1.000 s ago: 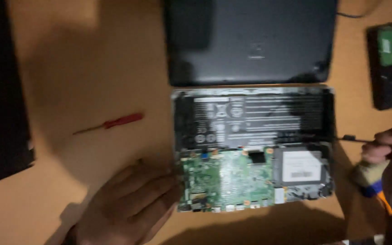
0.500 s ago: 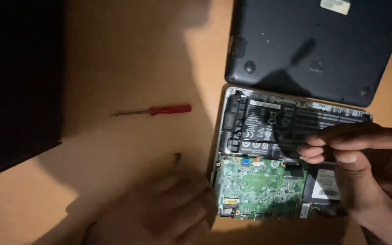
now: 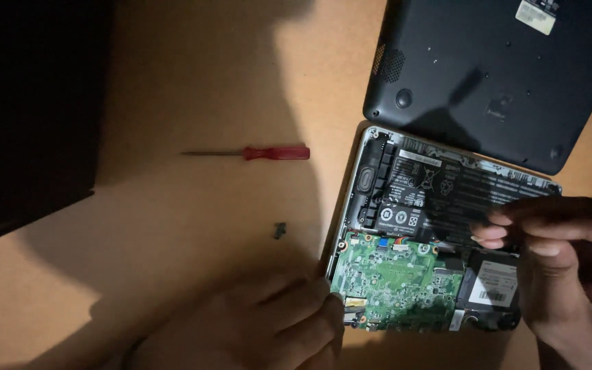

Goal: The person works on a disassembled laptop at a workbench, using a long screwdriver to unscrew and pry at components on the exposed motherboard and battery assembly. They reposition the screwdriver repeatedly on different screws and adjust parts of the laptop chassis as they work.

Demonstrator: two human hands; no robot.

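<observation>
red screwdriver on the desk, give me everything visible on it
The red screwdriver lies flat on the tan wooden table, left of the opened laptop. It has a glossy red handle, plastic by the look, and a thin dark metal shaft pointing left; the tip is too small to read. It lies roughly level across the picture. Nothing touches it: both hands are away from it, and a small dark screw lies below it.
</observation>
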